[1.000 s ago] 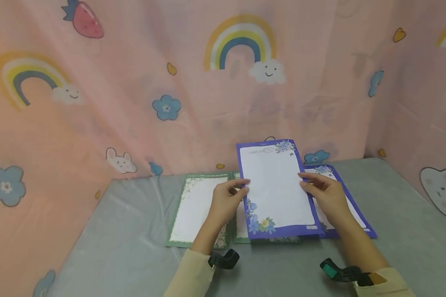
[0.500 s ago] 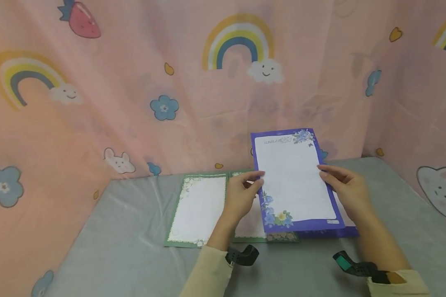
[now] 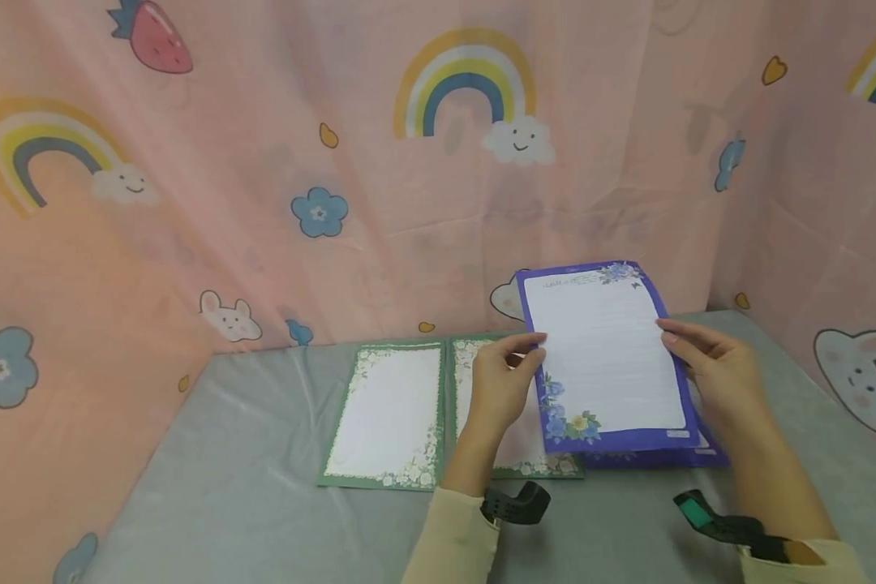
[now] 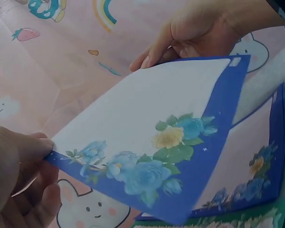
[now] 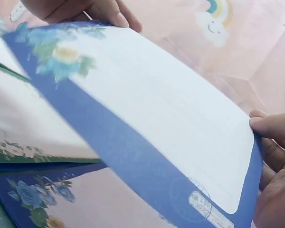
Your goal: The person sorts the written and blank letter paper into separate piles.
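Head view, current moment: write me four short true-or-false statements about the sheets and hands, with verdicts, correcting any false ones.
1. The left hand and right hand hold a purple-edged sheet. True.
2. Every sheet in view is purple-edged. False: two green-edged sheets lie on the table.
3. The held sheet partly hides another purple-edged sheet. True.
4. The held sheet lies flat on the table. False: it is raised.

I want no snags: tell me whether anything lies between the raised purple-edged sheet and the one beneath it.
Nothing visible: the wrist views show no object between the raised sheet and the lower sheet, though part of the lower one is hidden.
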`<state>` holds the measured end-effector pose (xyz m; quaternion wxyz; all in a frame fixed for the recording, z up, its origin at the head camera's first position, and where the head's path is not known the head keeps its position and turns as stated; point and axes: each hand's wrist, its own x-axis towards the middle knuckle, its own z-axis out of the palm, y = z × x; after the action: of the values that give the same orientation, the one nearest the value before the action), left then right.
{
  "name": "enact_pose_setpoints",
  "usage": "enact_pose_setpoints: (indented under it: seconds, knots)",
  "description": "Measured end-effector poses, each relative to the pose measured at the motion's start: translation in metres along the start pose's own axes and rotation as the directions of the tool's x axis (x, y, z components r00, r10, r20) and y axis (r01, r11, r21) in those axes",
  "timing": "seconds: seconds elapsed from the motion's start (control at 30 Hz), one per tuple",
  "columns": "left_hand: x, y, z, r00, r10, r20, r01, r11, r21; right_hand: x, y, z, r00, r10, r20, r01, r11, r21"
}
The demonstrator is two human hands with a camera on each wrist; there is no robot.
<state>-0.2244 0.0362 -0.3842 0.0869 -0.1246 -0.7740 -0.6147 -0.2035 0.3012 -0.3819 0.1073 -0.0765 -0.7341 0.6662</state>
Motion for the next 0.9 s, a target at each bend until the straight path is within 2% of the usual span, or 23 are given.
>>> enact_pose_setpoints:
  seconds: [0.13, 0.2, 0.33, 0.47, 0.6, 0.73, 0.9]
  knots:
    - [-0.002, 0.001, 0.009, 1.0, -0.01, -0.002, 0.01, 1.0, 0.005, 0.0, -0.002, -0.004, 0.997, 0.017, -0.072, -0.027, 0.989, -0.145]
    - [-0.003, 0.0, 0.013, 1.0, -0.003, -0.001, 0.003, 1.0, 0.016, 0.001, -0.001, -0.005, 0.993, 0.028, -0.117, -0.055, 0.97, -0.236]
    - [-0.008, -0.002, 0.021, 1.0, -0.004, -0.009, 0.004, 0.999, 0.031, 0.003, 0.0, -0.007, 0.983, 0.072, -0.171, -0.125, 0.938, -0.322]
    - [-0.013, -0.006, 0.031, 1.0, 0.005, -0.001, -0.005, 0.998, 0.056, 0.006, 0.003, -0.008, 0.98, 0.104, -0.168, -0.16, 0.915, -0.371]
    - [-0.016, -0.009, 0.042, 0.999, 0.025, 0.02, -0.028, 0.992, 0.126, 0.007, 0.005, -0.011, 0.977, 0.117, -0.176, -0.179, 0.899, -0.4]
    - [-0.019, -0.014, 0.05, 0.999, -0.013, 0.053, 0.003, 0.981, 0.192, 0.006, 0.009, -0.014, 0.977, 0.123, -0.173, -0.188, 0.88, -0.435]
    - [-0.023, -0.023, 0.059, 0.993, -0.056, 0.105, 0.022, 0.953, 0.303, 0.006, 0.017, -0.018, 0.988, 0.063, -0.143, -0.129, 0.847, -0.516]
